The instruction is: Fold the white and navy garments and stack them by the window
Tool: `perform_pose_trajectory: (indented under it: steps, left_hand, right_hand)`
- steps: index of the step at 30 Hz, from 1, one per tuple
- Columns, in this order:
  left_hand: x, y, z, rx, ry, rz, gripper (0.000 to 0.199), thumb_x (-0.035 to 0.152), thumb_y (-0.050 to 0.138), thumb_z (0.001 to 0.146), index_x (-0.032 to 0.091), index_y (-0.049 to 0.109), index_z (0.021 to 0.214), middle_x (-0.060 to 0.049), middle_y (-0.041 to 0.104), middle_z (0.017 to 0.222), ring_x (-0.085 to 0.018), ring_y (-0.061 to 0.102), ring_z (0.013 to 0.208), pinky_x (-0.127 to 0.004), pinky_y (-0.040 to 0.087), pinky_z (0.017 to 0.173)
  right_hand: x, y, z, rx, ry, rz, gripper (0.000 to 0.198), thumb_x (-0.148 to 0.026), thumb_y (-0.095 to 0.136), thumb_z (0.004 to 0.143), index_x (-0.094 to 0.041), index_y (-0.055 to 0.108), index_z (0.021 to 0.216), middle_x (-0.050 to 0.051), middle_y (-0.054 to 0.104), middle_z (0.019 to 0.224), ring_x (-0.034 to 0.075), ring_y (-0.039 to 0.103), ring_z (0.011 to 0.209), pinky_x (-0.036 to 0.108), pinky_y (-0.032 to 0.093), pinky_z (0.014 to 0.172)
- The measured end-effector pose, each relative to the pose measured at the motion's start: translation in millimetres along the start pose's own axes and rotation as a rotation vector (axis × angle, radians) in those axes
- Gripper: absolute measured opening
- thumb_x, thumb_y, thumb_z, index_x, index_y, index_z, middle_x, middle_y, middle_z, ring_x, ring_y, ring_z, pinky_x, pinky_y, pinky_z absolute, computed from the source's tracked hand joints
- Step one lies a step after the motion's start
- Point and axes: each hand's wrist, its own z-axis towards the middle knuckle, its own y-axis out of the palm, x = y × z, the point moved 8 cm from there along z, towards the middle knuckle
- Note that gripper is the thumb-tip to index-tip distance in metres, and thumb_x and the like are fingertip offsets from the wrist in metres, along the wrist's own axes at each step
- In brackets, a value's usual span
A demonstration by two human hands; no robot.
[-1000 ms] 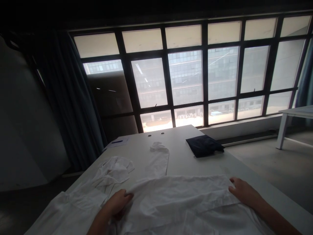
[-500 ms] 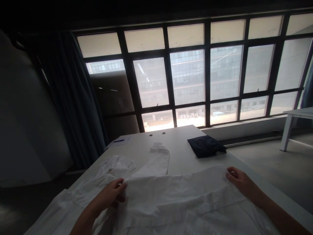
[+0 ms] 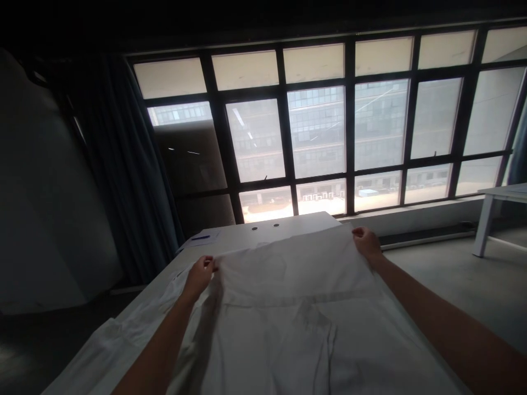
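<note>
A white shirt is stretched between my two hands over the table, its upper edge raised and pulled nearly straight. A cross seam and some pleats show on the cloth below. My left hand pinches the left end of that edge. At the right end, higher up, my right hand has its fingers closed on the cloth. More crumpled white cloth lies on the table to the left of my left forearm; I cannot tell whether it belongs to the same shirt.
The white table runs toward the windows, with two round holes near its far end. A blue pen rests on paper at the far left. A dark curtain hangs on the left. Another white table stands at the right.
Both hands have moved up and away from me, lifting the shirt's edge higher. The cloth is flatter and now hides the dark folded cloth and the sleeve seen earlier.
</note>
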Motion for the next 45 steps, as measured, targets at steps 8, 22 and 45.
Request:
perform_pose_trajectory:
  steps: [8,22,45]
  left_hand:
    - [-7,92,-38,-0.210,0.150,0.242,0.062,0.047,0.070,0.078,0.018,0.062,0.132,-0.015,0.056,0.147,-0.032,0.047,0.139,-0.043,0.034,0.118]
    - [-64,150,-129,-0.313,0.127,0.721,0.079,0.079,0.032,0.091,0.038,0.024,0.158,-0.002,0.011,0.168,-0.038,0.005,0.154,-0.069,0.002,0.118]
    - [-50,144,-122,-0.112,0.204,0.581,0.046,0.032,0.046,0.095,0.026,0.060,0.138,-0.005,0.050,0.154,-0.025,0.039,0.146,-0.048,0.027,0.121]
  right_hand:
    - [-34,122,-161,-0.486,-0.377,-0.411,0.040,-0.033,0.059,0.084,-0.022,0.067,0.122,0.016,0.049,0.151,0.036,0.044,0.136,0.057,0.032,0.109]
    - [14,150,-240,-0.725,-0.418,-0.427,0.075,-0.071,0.030,0.096,-0.029,0.032,0.158,0.008,0.026,0.166,0.038,0.013,0.153,0.071,-0.005,0.116]
    - [-73,143,-208,-0.680,-0.210,0.343,0.020,-0.028,0.046,0.086,-0.019,0.063,0.088,0.002,0.064,0.076,0.018,0.059,0.073,0.030,0.048,0.072]
